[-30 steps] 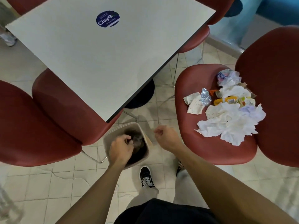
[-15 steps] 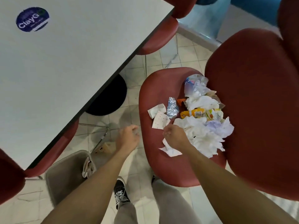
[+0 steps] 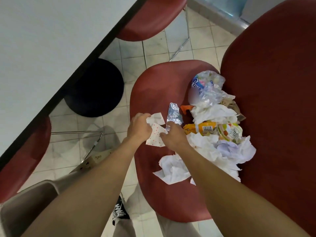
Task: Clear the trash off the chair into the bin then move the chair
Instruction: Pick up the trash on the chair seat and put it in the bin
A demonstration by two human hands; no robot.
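Observation:
A red chair (image 3: 159,86) holds a heap of trash on its seat: white tissues (image 3: 172,170), a yellow wrapper (image 3: 203,128), a clear plastic bag (image 3: 207,88) and a foil piece (image 3: 173,113). My left hand (image 3: 138,128) grips a white paper scrap (image 3: 156,118) at the heap's left edge. My right hand (image 3: 172,137) lies beside it on a dotted paper (image 3: 155,136), fingers curled on the paper and the foil's lower end. The beige bin (image 3: 22,207) stands on the floor at the lower left, partly behind my left forearm.
A white table (image 3: 51,40) with a dark edge fills the upper left, its black round base (image 3: 95,88) on the tiled floor. More red chairs (image 3: 150,16) stand around it. My shoes and legs are below, between bin and chair.
Both hands left the bin and moved right onto the chair seat. They now hold the small papers at the left of the heap. The camera swung right with them.

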